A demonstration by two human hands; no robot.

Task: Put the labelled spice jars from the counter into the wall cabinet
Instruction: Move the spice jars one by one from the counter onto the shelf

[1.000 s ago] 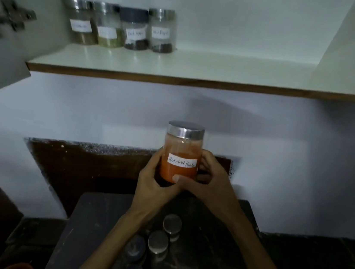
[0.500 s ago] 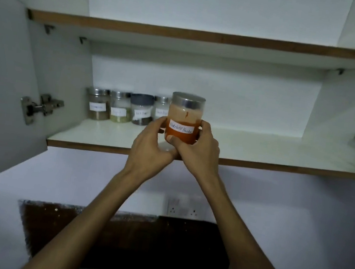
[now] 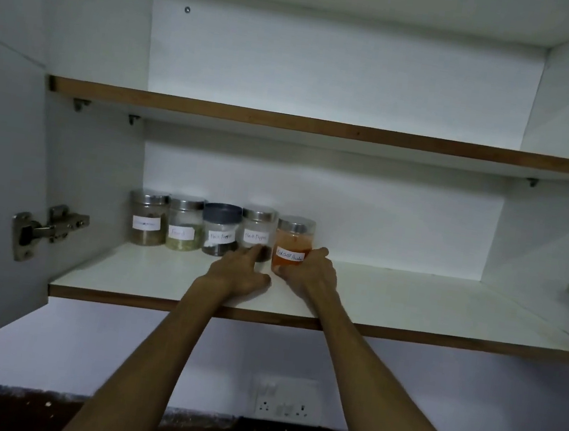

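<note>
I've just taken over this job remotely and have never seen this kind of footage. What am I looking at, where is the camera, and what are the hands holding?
There is no machine here: a person works bare-handed, and one wide-angle camera on their head looks forward into an open wall cabinet. On the lower shelf stand four labelled jars in a row at the back left. The red chilli powder jar stands upright at the right end of that row. The right hand grips it from the side. The left hand holds nothing; its straight fingers reach toward the neighbouring jar. A wall socket sits below the cabinet.
</note>
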